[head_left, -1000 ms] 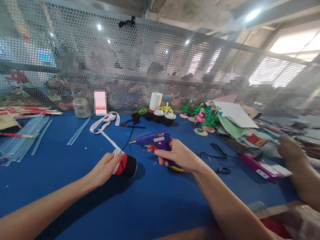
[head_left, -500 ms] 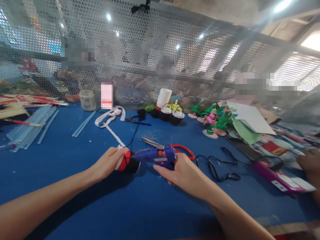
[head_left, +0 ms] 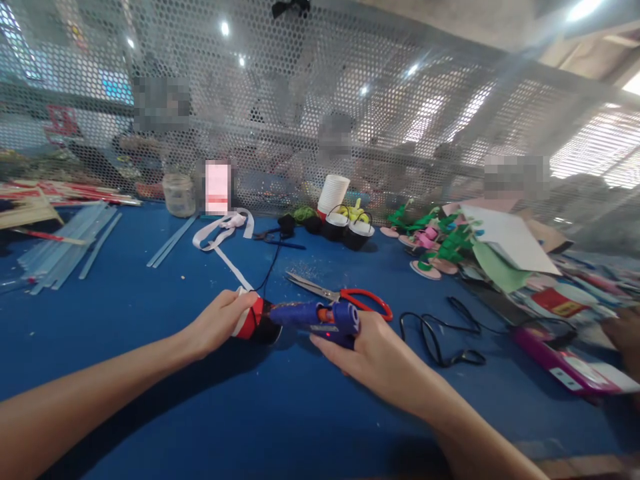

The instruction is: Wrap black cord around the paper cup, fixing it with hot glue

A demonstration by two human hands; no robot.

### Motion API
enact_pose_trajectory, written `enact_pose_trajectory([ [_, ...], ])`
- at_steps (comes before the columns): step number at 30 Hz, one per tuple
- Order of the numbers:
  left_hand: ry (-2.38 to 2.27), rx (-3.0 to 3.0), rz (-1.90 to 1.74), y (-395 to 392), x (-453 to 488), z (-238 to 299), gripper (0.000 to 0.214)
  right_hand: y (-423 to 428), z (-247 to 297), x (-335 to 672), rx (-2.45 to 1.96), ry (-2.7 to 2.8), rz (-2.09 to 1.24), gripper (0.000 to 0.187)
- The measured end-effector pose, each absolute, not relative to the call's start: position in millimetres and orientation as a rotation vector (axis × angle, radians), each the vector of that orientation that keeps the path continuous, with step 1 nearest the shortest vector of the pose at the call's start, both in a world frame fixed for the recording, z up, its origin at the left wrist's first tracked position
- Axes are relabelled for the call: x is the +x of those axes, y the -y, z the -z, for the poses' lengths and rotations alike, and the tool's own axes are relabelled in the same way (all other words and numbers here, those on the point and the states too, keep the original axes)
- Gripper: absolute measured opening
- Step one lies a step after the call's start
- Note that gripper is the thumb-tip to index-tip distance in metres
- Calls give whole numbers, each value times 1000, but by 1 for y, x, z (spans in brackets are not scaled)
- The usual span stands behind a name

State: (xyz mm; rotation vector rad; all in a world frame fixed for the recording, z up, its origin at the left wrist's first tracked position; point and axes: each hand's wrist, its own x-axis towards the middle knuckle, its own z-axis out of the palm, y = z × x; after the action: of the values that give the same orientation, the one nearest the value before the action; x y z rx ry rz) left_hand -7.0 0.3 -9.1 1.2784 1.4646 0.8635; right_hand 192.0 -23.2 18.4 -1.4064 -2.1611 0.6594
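My left hand [head_left: 217, 323] is closed around a small red, white and black cup [head_left: 255, 320] lying on its side on the blue table [head_left: 150, 347]. A white ribbon [head_left: 225, 247] runs from the cup toward the back. My right hand [head_left: 367, 347] grips a blue glue gun [head_left: 320, 317], whose nozzle points left and touches the cup's black end. Red-handled scissors [head_left: 345, 293] lie just behind the gun.
Clear glue sticks [head_left: 65, 243] lie at the left. A glass jar [head_left: 179, 195], white cups [head_left: 333, 193] and small black pots [head_left: 347, 232] stand by the mesh screen. Green and pink craft pieces [head_left: 435, 243], a black cord [head_left: 440, 330] and another person's hand [head_left: 623, 333] are at the right.
My right hand brought the glue gun down and left until its nozzle met the cup. The scissors came into sight behind it. My left hand kept hold of the cup.
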Motion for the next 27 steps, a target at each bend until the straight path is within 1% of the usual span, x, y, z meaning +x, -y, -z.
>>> enact_pose_trajectory([
  [6,-1424,1288,-851,0,-7,9,32,24,-17,193,-1348,2192,-610,13],
  [12,-1403,1299,-834,1,-7,10,33,24,-20,192,-1325,2236,-668,9],
  [23,-1411,1320,-836,2,-5,7,32,26,-22,194,-1328,2302,-642,8],
  [27,-1382,1392,-796,2,-6,7,35,24,-21,194,-1334,2245,-648,10],
])
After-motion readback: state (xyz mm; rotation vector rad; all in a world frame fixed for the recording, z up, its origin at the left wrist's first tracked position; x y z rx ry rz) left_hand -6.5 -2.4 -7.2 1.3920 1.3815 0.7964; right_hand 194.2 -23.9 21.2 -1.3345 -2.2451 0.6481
